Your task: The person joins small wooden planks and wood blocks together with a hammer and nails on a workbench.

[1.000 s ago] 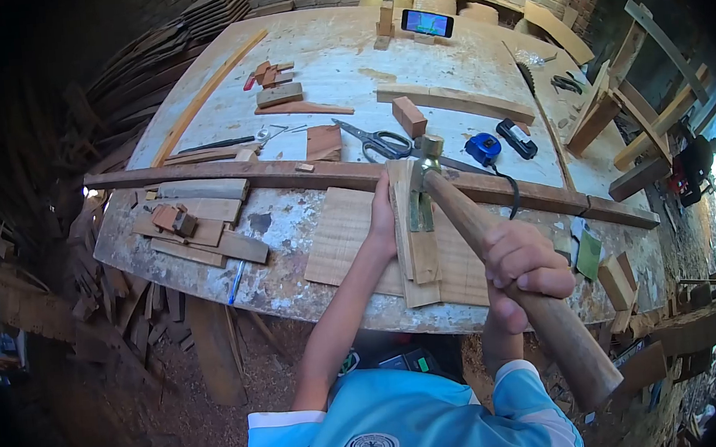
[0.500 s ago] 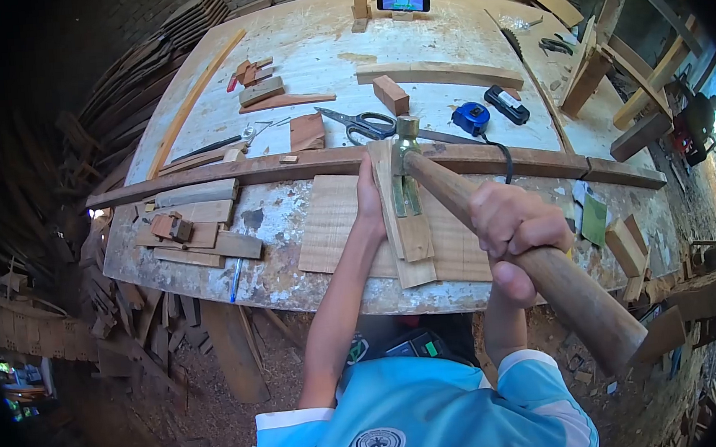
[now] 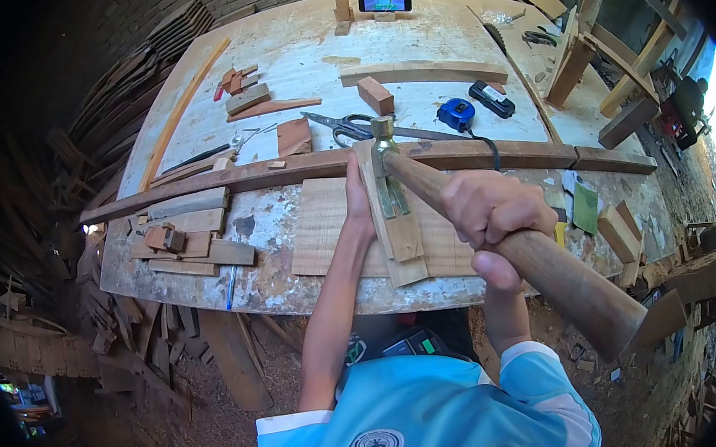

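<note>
Skidding could be caused by off-line force: hammer (image 3: 572, 289) is clenched by right hand (image 3: 496, 213), wood strips (image 3: 406, 241) are held by left hand (image 3: 358, 198), which could be nicked

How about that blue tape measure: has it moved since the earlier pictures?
No: the blue tape measure keeps its place just beyond the long wooden beam; the whole view has shifted instead.

Hammer head (image 3: 382, 149) golden, handle (image 3: 582, 288) brown; board (image 3: 318, 227) tan, grained; shirt (image 3: 439, 398) light blue; tape measure (image 3: 455, 115) blue.
</note>
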Demonstrator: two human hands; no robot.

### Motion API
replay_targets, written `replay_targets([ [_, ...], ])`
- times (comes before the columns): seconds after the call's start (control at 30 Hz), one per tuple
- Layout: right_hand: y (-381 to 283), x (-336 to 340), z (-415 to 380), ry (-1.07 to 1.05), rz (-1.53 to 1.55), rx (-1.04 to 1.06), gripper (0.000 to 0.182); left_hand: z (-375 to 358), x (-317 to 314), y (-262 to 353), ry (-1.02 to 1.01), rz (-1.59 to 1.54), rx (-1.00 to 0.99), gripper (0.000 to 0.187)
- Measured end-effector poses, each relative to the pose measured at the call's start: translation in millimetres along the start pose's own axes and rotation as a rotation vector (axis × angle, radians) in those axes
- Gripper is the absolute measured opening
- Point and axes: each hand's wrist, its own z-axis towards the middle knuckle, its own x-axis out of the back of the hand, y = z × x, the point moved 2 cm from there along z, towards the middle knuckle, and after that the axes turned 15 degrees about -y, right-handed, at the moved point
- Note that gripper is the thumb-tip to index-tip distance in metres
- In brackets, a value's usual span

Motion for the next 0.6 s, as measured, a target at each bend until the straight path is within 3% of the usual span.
replay_targets([
  [0.23, -7.1, -10.5, -13.3, -0.013, -0.047, 0.094, 0.026, -2.0, -9.3, 2.8, 0.012, 0.026, 0.001, 0.067],
  [0.27, -8.1, -10.0, -12.6, -0.045, -0.014, 0.14, 0.019, -2.7, -9.6, 2.4, 0.008, 0.027, 0.004, 0.068],
  [0.37, -9.6, -5.9, -10.1, -0.068, 0.046, 0.096, 0.018, -4.8, -8.9, 3.9, 0.059, 0.061, 0.026, 0.069],
  [0.47, -19.1, -3.2, -14.6, -0.057, 0.017, 0.005, 0.025, -0.8, 0.1, 3.5, -0.045, 0.079, -0.003, 0.071],
  [0.6, -11.1, -4.4, -14.9, 0.063, -0.074, 0.04, 0.025, -0.3, -11.4, 4.3, 0.021, 0.077, 0.03, 0.072],
])
